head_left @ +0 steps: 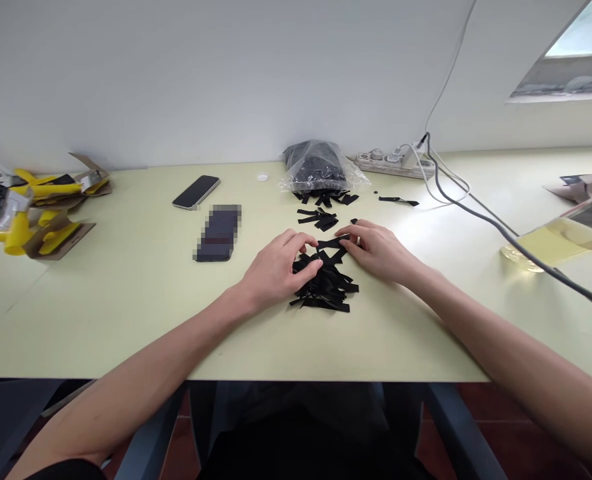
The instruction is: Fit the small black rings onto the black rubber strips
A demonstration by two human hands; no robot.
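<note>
My left hand (276,268) is over the left side of a pile of short black strips (326,287), its thumb and index finger apart. The index fingertip lies close to one end of a black strip (332,243) that stretches between my hands; whether it touches is unclear. With thumb and fingers closed at that strip's other end, my right hand (376,250) rests just right of the pile. A smaller cluster of black strips (319,219) lies beyond my hands. More loose strips (326,197) lie in front of a clear plastic bag (316,167) with black contents.
Two phones (197,191) lie to the left, one blurred out. Yellow-handled tools (51,207) with cardboard are at far left. A power strip (396,163) sits by the wall, its dark cable (496,223) crossing the right side past a clear yellowish container (551,243).
</note>
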